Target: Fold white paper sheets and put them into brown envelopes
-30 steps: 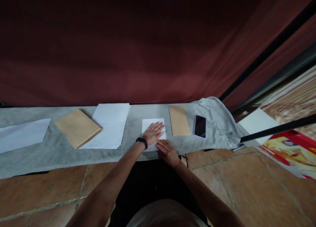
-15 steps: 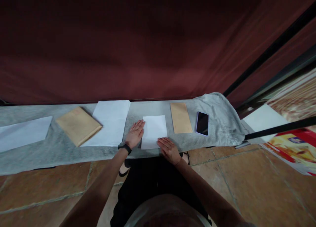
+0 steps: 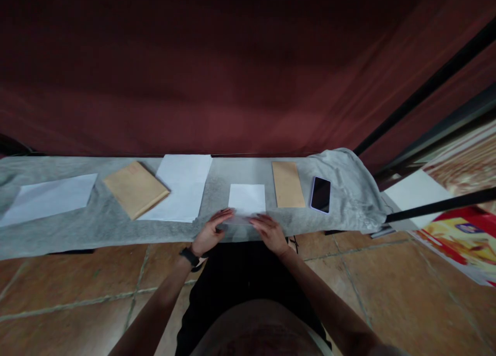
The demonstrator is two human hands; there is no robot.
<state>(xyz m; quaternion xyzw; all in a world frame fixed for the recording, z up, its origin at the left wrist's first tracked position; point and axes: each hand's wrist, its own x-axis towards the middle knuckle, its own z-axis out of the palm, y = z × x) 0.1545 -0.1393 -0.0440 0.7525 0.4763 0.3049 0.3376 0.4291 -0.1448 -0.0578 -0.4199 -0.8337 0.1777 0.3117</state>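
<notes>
A small white folded paper (image 3: 247, 197) lies on the grey cloth (image 3: 96, 228) in front of me. Its near edge looks lifted and blurred. My left hand (image 3: 210, 233), with a black band on the wrist, pinches the left end of that near edge. At the right end of the same edge, my right hand (image 3: 268, 232) grips it with curled fingers. Both hands sit at the front edge of the cloth.
Right of the paper lie a narrow brown envelope (image 3: 288, 184) and a dark phone (image 3: 321, 194). To the left are a stack of white sheets (image 3: 184, 186), a large brown envelope (image 3: 135, 188) and another white sheet (image 3: 50, 198). A dark red curtain hangs behind; tiled floor below.
My left hand left the top of the paper, went to its left side, then came to the near edge. My right hand shifted onto that edge, which now lifts.
</notes>
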